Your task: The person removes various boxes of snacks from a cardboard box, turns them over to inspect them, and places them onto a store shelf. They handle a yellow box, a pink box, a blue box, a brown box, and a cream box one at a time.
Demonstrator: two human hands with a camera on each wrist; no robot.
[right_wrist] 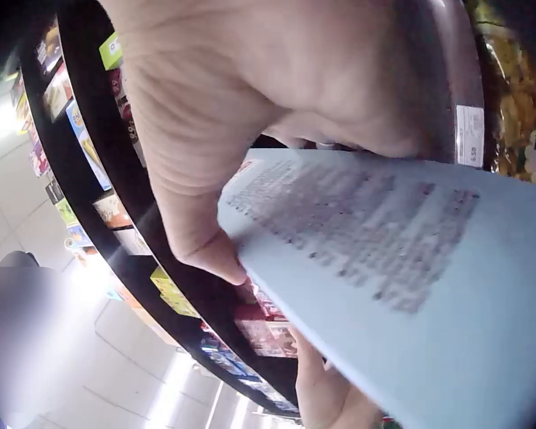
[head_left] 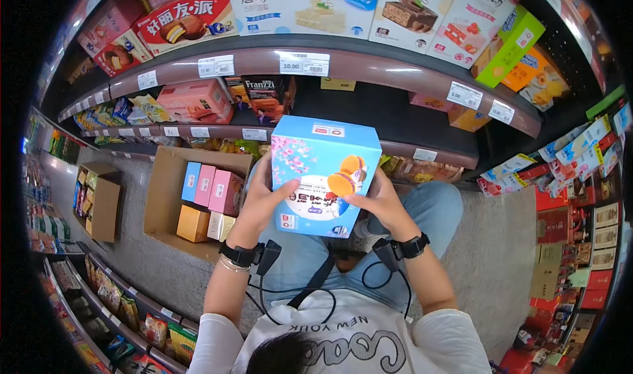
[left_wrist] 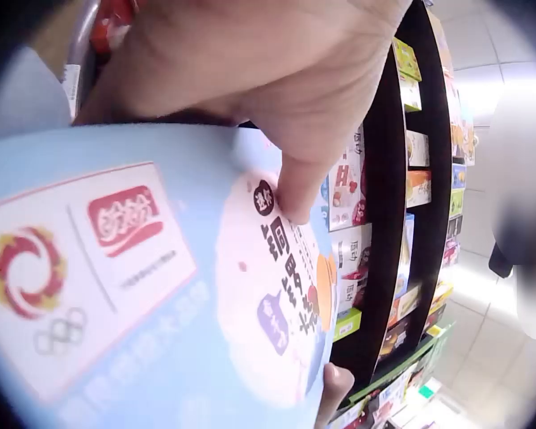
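Both hands grip a light blue snack box (head_left: 316,150) held above the lap, one at each side. Pink blossoms and orange pastries are printed on it, and its lettering stands upside down in the head view. My left hand (head_left: 260,193) has its thumb on the printed face and its other fingers hidden along the side; the left wrist view shows this thumb beside the white oval label (left_wrist: 259,268). On the opposite side, my right hand (head_left: 386,202) lays its thumb near the pastry picture. A side panel with small print (right_wrist: 357,223) faces the right wrist camera.
An open cardboard carton (head_left: 158,196) on the floor at left holds several blue, pink and gold boxes. Ahead are a lower shelf (head_left: 389,120) and an upper shelf (head_left: 382,56), both stocked with snack boxes. Another carton (head_left: 105,209) stands farther left. Hanging packets (head_left: 573,150) are at right.
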